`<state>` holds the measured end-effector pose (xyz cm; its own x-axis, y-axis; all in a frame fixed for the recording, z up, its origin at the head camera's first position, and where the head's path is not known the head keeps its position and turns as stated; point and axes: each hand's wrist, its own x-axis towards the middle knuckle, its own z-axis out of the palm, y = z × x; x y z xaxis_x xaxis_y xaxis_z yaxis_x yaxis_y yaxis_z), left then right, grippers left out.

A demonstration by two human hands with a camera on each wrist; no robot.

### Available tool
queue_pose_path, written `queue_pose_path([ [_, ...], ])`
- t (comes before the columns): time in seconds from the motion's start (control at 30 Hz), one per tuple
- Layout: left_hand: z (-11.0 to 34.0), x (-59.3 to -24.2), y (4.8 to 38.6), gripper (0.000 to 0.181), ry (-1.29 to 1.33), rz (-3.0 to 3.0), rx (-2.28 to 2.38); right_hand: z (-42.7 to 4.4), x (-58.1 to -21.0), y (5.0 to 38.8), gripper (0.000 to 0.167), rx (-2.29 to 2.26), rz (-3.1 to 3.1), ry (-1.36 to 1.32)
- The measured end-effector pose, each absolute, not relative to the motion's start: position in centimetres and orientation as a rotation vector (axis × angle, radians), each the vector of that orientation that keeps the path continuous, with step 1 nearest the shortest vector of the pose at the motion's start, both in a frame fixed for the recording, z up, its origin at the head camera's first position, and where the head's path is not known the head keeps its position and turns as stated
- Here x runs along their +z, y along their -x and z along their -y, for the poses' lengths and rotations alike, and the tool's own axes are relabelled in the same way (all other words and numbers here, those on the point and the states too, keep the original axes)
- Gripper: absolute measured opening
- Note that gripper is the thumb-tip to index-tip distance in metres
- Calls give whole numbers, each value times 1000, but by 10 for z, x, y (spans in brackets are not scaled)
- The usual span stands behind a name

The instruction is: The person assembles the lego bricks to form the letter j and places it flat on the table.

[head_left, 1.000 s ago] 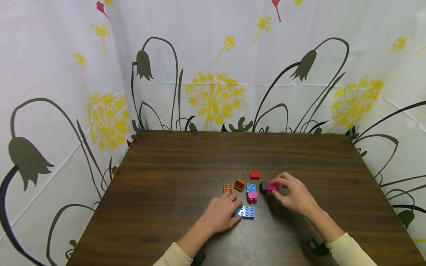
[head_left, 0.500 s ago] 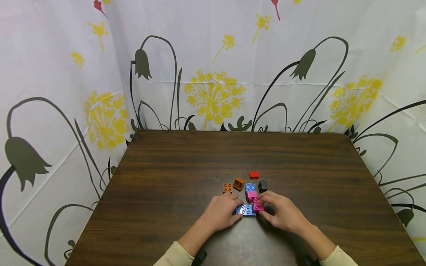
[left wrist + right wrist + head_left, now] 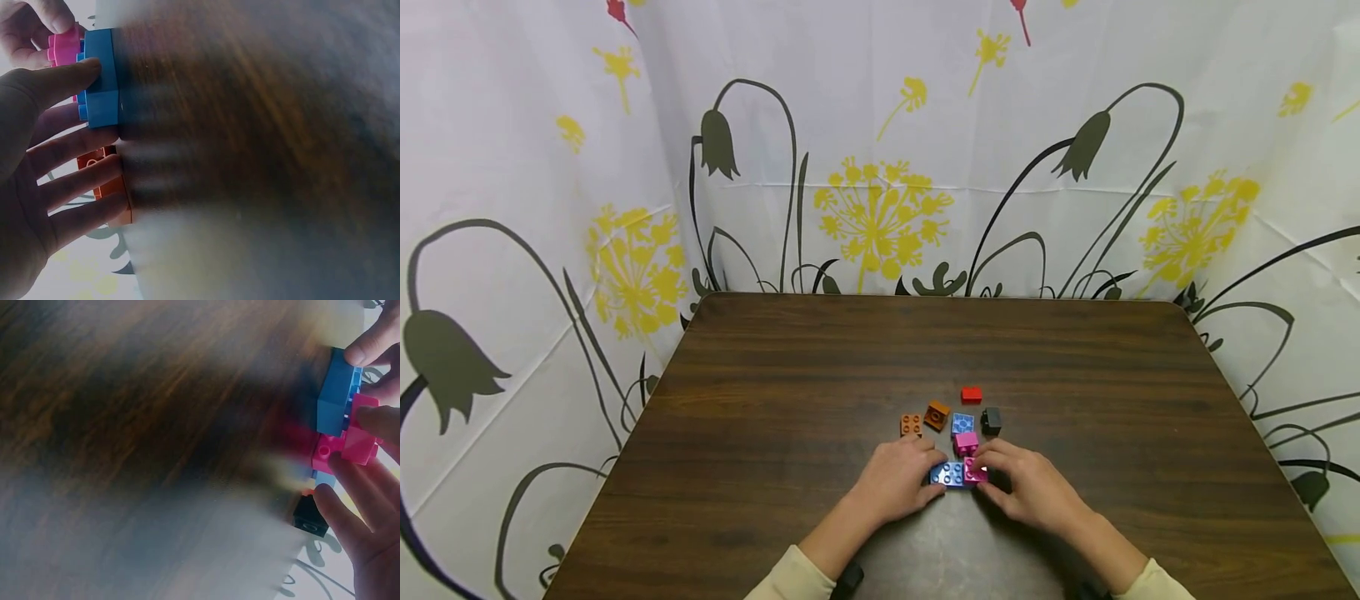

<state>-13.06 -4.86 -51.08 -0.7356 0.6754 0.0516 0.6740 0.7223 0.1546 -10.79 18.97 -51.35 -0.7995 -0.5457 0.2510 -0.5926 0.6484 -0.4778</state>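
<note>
Head view: clock directions are read from the long blue brick (image 3: 947,475), twelve pointing away from the person.
Sleeves: cream cuffs (image 3: 793,575) lie at eight and four o'clock, low in the frame.
Near wood: the dark tabletop (image 3: 760,433) runs on at six o'clock, between the two forearms.
Left hand: at nine o'clock, the left hand (image 3: 897,477) pinches the blue brick between thumb and index finger; its other fingers are spread.
Right hand: at three o'clock, the right hand (image 3: 1033,487) pinches a studded pink brick (image 3: 973,472) between thumb and fingers.
Pair: this pink brick sits over the blue brick's three o'clock end; whether it is fully seated I cannot tell.
Close by: a second pink brick (image 3: 966,444) crowds in at one o'clock, near the right fingertips.
Past it: a light-blue brick (image 3: 962,424) between twelve and one; a black brick (image 3: 991,421) between one and two.
Left fingertips: an orange brick (image 3: 911,424) between ten and eleven; contact unclear.
Farther: a brown brick (image 3: 936,415) on its side, between eleven and twelve; a red brick (image 3: 972,395) between twelve and one.
Edges: the far edge crosses twelve, well apart from the bricks; side edges slant, widely spaced, at nine and three.
Backdrop: a flowered curtain (image 3: 880,100) rises behind the far edge.
</note>
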Motion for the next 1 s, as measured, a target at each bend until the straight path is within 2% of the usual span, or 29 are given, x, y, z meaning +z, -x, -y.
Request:
queue_pose_path([
  [0.8,54,-509,134,43,-1145,-2867,333,-187,-509,107,19,832,2850,-926],
  [1.0,71,-505,153,30,-1096,-3044,572,-188,-509,106,19,807,2865,-912],
])
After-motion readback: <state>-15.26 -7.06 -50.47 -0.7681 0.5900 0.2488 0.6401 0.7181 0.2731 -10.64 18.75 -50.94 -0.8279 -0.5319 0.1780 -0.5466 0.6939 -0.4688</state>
